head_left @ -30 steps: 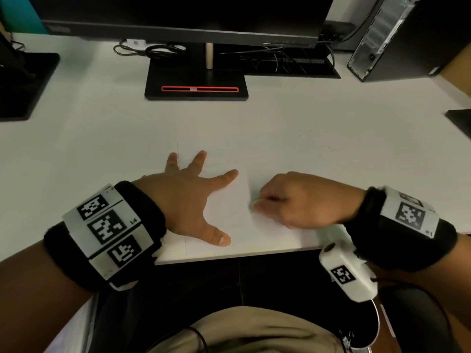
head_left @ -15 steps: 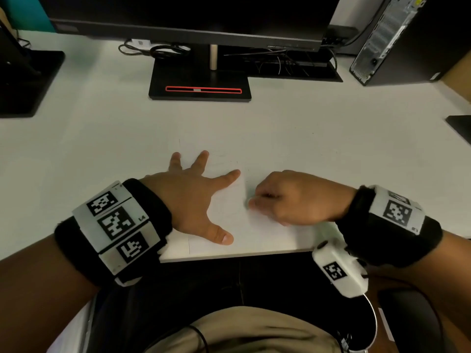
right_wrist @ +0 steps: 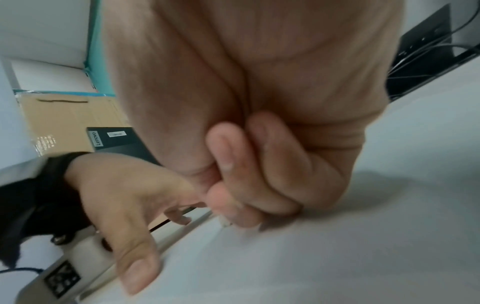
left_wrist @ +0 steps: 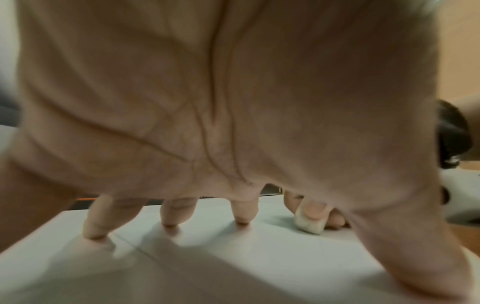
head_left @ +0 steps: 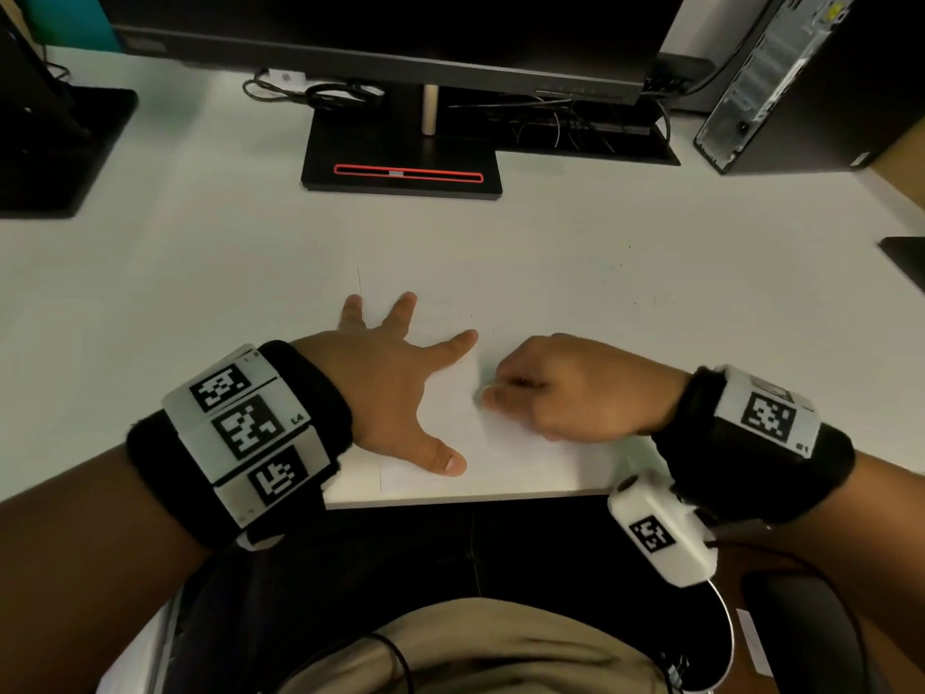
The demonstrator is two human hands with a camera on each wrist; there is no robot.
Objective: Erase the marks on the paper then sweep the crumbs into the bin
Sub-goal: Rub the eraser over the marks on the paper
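A white sheet of paper (head_left: 500,458) lies on the white desk at its near edge. My left hand (head_left: 400,373) lies spread on the paper's left part, fingers straight, fingertips (left_wrist: 96,234) pressing down. My right hand (head_left: 565,393) is curled just to the right and pinches a small white eraser (left_wrist: 309,225) against the paper. In the head view only the eraser's tip (head_left: 481,395) shows, and in the right wrist view a sliver of eraser (right_wrist: 224,223) peeks below the fingers. Marks and crumbs are too faint to make out. No bin is in view.
A monitor stand (head_left: 400,157) with a red stripe sits at the back centre, cables (head_left: 320,95) behind it. A computer tower (head_left: 781,77) stands back right, another black base (head_left: 55,147) back left. The desk's front edge (head_left: 450,498) runs just below my hands.
My right hand with the eraser has shifted slightly left and back across the paper in small strokes. The left hand stays spread on the sheet.
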